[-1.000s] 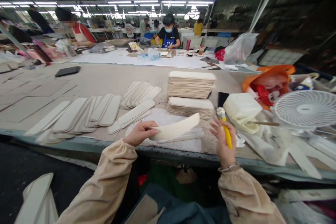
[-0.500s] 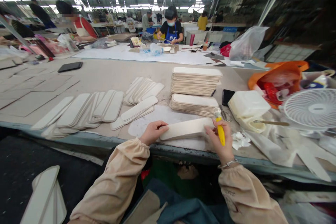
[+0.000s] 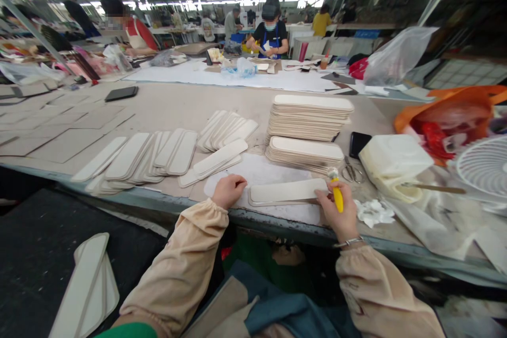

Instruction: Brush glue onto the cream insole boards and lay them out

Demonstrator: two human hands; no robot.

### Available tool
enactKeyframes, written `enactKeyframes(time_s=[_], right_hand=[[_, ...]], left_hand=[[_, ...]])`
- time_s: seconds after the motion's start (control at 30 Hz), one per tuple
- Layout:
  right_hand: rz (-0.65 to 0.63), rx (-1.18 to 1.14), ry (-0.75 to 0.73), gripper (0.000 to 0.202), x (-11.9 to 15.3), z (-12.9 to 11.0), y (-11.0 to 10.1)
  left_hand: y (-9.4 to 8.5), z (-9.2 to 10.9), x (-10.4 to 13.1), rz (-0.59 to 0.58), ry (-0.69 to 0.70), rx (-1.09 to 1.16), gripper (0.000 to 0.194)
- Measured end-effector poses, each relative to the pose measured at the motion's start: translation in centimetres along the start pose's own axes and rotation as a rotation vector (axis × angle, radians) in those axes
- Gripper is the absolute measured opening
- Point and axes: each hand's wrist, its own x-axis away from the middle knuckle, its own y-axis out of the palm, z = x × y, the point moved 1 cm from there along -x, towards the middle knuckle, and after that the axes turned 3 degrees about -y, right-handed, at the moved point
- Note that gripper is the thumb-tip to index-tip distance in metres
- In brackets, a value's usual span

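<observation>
A long cream strip with rounded corners (image 3: 283,191) lies over a similar piece at the table's front edge. Beside its left end is my left hand (image 3: 230,191), fingers curled together and nothing visible in them. My right hand (image 3: 341,210) has its thumb and fingertips at the strip's right end. The same hand grips a small yellow-handled tool (image 3: 338,198) with a pale metallic head pointing up; its exact kind is unclear. Just behind the strip stand a low stack of such pieces (image 3: 304,150) and a taller stack (image 3: 311,116).
Fanned cream pieces (image 3: 174,153) lie to the left, more (image 3: 89,290) on a dark surface below. On the right are scissors (image 3: 351,171), a black phone (image 3: 359,143), a white container (image 3: 396,156), crumpled white scraps (image 3: 374,213) and a white fan (image 3: 483,169). Co-workers sit beyond.
My left hand has let go of the strip's left end, and the strip now lies flatter on the piece beneath. My right hand stays at the right end with the tool. The view has shifted left.
</observation>
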Motion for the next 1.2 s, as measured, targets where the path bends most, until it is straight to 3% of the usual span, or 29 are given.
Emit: enactKeyframes(time_s=[0.57,1.2], right_hand=[[-0.018,0.06,-0.003,0.041,-0.2,0.5,0.0],[-0.068,0.185,-0.092,0.038,0.1,1.1,0.1]], left_hand=[[0.8,-0.4,0.8,-0.233,0.29,-0.136,0.027],[0.8,0.0,0.9,-0.244,0.295,-0.178,0.028]])
